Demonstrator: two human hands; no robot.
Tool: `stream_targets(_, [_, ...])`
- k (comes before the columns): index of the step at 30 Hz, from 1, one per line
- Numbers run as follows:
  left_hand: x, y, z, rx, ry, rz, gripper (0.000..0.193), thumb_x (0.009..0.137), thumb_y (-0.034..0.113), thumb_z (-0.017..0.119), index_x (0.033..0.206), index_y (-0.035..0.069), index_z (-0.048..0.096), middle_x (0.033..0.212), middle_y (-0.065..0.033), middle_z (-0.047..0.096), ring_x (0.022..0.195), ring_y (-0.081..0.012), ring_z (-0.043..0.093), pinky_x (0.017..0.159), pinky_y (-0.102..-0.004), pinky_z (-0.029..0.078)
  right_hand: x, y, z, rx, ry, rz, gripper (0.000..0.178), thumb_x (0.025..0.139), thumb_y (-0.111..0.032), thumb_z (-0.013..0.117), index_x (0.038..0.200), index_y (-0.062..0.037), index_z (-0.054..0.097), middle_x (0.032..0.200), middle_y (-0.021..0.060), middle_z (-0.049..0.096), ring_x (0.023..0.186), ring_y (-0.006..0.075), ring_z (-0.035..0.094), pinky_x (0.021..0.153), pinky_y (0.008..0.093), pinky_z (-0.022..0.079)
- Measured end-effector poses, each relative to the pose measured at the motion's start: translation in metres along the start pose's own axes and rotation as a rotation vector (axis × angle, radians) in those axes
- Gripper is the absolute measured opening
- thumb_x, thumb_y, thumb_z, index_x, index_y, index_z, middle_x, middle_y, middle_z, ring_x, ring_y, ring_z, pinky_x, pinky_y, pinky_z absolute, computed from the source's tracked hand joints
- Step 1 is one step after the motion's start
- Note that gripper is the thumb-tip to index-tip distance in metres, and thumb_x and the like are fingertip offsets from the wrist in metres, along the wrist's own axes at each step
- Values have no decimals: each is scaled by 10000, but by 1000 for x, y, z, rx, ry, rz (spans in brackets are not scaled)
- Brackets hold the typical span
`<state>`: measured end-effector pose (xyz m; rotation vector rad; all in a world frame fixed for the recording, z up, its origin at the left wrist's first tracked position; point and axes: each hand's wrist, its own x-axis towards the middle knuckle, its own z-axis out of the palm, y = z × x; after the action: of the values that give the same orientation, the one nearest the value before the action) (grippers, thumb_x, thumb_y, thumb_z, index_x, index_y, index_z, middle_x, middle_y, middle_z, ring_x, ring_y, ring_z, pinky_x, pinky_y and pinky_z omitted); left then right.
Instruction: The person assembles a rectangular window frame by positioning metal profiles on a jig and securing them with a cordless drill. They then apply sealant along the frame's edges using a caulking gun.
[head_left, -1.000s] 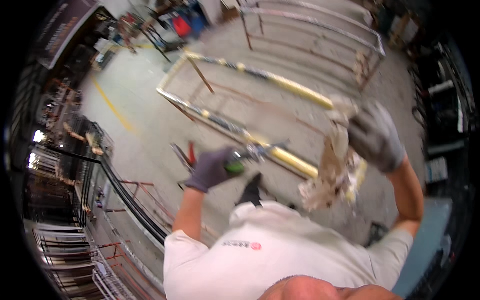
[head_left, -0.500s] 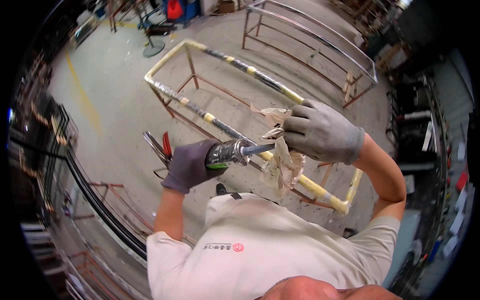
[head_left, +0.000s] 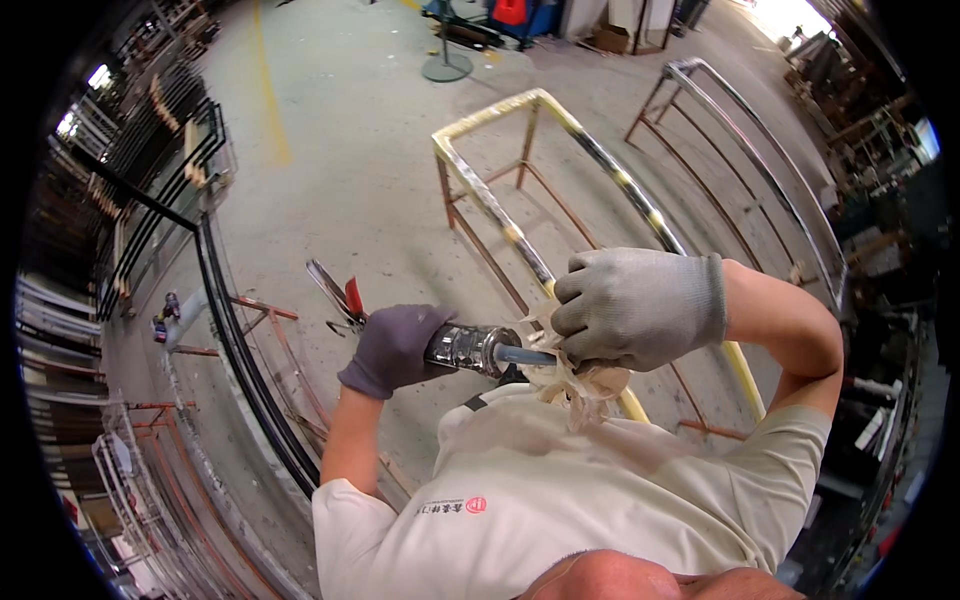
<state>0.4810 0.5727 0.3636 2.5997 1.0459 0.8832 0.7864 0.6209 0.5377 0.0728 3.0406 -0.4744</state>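
Note:
My left hand, in a dark grey glove, is closed around the barrel of a caulking gun. The gun's metal end and red lever stick out to the left behind that hand. Its grey nozzle points right. With my right hand, in a light grey glove, I grip a crumpled beige sheet, paper or thin film, bunched around the nozzle tip. The tip itself is hidden in it.
Ahead stands a low rusty-legged frame whose top rails are wrapped in yellow and black. Beyond it is a second metal frame. Long black bars lie on racks at left. A round-based stand is farther off.
My view has swung, so the frames sit farther right. Both hands have come lower and nearer my body relative to the rails, with the sheet still bunched on the nozzle.

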Motion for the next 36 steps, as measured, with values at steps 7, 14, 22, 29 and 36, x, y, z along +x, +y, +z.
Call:
stream_targets(7, [12,-76,-43,155,213,-377,604,616,284,909,1119,80,644,887,-112,723,747,-306,708,674,-387,573,51,192,-77,-535,302,70,58,808,-181,672,821,-127,689,836,39,627,857,243,632,771,393,508])
stream_targets(14, [7,-152,-71,97,348,-829,510,682,188,885,1119,36,671,938,-103,743,810,-191,729,741,-324,570,89,432,-128,-903,679,404,190,919,-243,616,1036,-117,696,905,88,668,824,271,685,714,415,557])
stream_targets(22, [-9,-284,-109,-82,526,-970,485,695,233,882,1085,25,683,909,-95,740,791,-154,712,736,-312,559,146,581,-128,-1016,883,627,258,966,-281,590,1173,-130,620,928,74,674,755,296,668,636,429,543])
stream_targets(29, [-83,-455,-127,-215,603,-1014,435,662,177,883,1014,19,682,884,-46,708,781,-137,660,737,-317,530,176,617,119,-779,702,1129,246,930,-200,595,1169,-142,601,928,195,654,596,336,645,487,472,507])
stream_targets(36, [-69,-547,-190,-232,470,-978,331,710,124,827,980,-4,686,887,-57,714,803,-141,678,768,-317,536,246,522,360,-46,229,1710,239,932,-233,544,1073,-131,707,1125,236,669,877,407,697,774,501,562])
